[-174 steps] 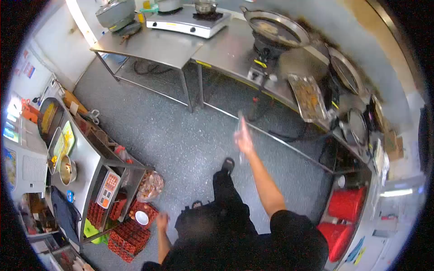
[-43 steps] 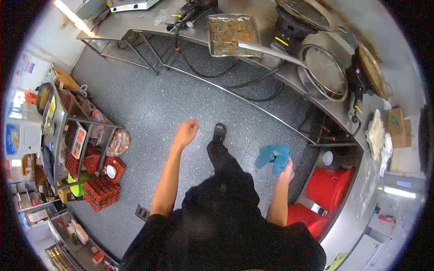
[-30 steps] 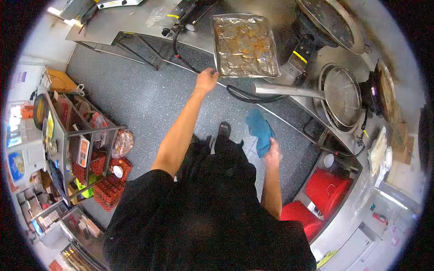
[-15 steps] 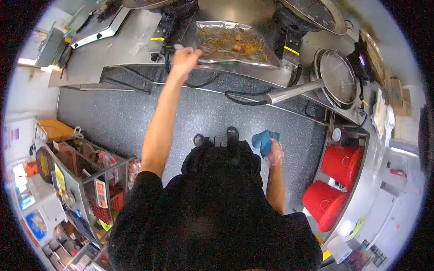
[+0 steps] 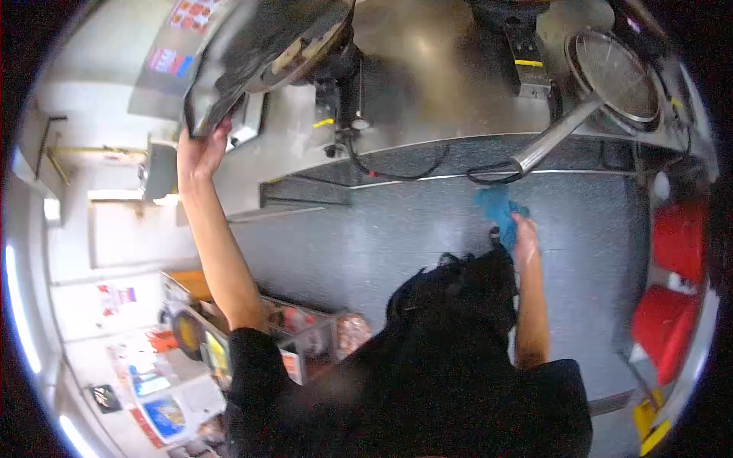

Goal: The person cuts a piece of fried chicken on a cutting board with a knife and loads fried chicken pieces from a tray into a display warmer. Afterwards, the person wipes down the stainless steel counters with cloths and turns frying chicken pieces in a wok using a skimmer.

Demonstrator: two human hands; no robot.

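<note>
Room: a working kitchen seen from overhead, speckled grey floor (image 5: 427, 229), a long steel counter (image 5: 427, 91) running across the top, red buckets (image 5: 672, 305) at the right edge, a shelving rack (image 5: 229, 336) with bright packets low on the left.
Counter: a burner unit (image 5: 340, 76) with a cable hanging off the edge, and a round mesh skimmer (image 5: 615, 72) whose long handle slants down over the counter's lip.
Tray: a flat metal baking tray (image 5: 259, 57), lifted off the counter and held high at the upper left, above a lower side table (image 5: 160, 172).
Left hand: the left hand (image 5: 200, 153) is raised on an outstretched arm, fingers closed around the tray's lower corner.
Right hand: the right hand (image 5: 525, 233) hangs low near the hip, closed on a bunched blue cloth (image 5: 496, 206).
Handling: likely stiff and light for its size, thin sheet metal; a lone corner grip gives leverage against the wrist, and the surface may be greasy, so a hold on the rolled rim nearer the middle of a long side would seem steadier.
Tilt: the tray is tipped steeply, its dark underside turned toward the camera; motion blur makes it hard to tell whether anything remains on its face.
Long axis: runs from the held corner at lower left up toward the upper right, with the far end pointing over the burner.
</note>
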